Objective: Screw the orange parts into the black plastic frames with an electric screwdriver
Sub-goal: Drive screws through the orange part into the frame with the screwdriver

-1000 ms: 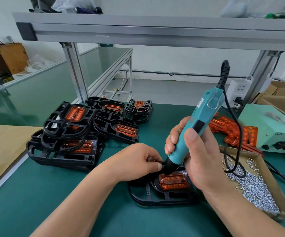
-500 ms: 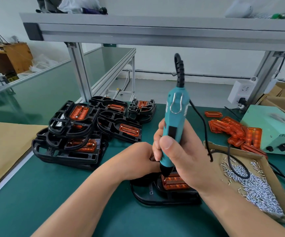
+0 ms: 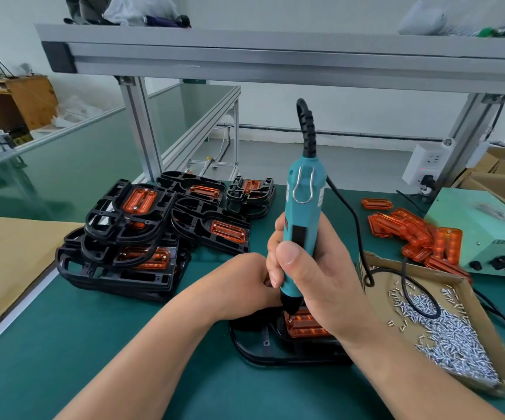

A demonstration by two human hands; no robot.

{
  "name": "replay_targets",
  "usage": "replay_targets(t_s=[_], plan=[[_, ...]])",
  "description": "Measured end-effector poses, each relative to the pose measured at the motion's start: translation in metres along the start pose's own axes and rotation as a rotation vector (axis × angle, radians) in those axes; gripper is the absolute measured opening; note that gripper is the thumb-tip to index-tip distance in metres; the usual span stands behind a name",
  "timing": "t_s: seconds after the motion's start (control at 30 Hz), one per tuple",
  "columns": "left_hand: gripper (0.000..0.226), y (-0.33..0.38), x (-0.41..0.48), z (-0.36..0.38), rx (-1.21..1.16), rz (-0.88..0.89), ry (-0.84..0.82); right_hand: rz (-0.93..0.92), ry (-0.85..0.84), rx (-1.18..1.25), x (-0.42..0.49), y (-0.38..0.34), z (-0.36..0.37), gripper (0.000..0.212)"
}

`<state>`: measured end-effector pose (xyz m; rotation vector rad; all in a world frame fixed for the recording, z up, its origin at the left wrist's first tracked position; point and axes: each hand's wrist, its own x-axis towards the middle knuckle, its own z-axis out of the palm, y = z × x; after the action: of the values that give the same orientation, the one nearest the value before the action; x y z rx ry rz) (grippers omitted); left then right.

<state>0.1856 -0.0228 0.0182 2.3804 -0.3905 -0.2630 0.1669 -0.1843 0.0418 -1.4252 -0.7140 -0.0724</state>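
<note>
Head view: right grip (image 3: 311, 277) wraps the electric screwdriver (image 3: 304, 207), swung from a rightward lean to upright. Tip sits on the orange part (image 3: 302, 327) in the black frame (image 3: 254, 344) on the counter (image 3: 93, 344). Left grip (image 3: 239, 286) curls beside the bit, its hold hidden. Driving looks imminent.

White wall (image 3: 305, 110) at twelve o'clock over grey floor (image 3: 336, 165). Aluminium-profile shelf (image 3: 275, 59) overhead, on a post (image 3: 140, 125) at eleven. Wooden cabinet (image 3: 30, 101) at ten. Power strip (image 3: 424, 163) at two, cardboard boxes (image 3: 499, 174) beside. Green-topped bench (image 3: 63, 344) underneath. Even light.
</note>
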Motion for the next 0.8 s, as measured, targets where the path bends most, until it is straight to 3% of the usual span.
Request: replay_targets(t_s=[0.4,0.8], plan=[[0.028,-0.0056,0.0048,0.0033,0.001,0.037,0.023,0.034,0.024,0.003,-0.0008,0.0002,0.0014,0.063],[0.031,-0.0046,0.0043,0.0028,0.017,0.003,0.002,0.031,0.041,0.007,-0.0007,0.0014,0.0014,0.061]])
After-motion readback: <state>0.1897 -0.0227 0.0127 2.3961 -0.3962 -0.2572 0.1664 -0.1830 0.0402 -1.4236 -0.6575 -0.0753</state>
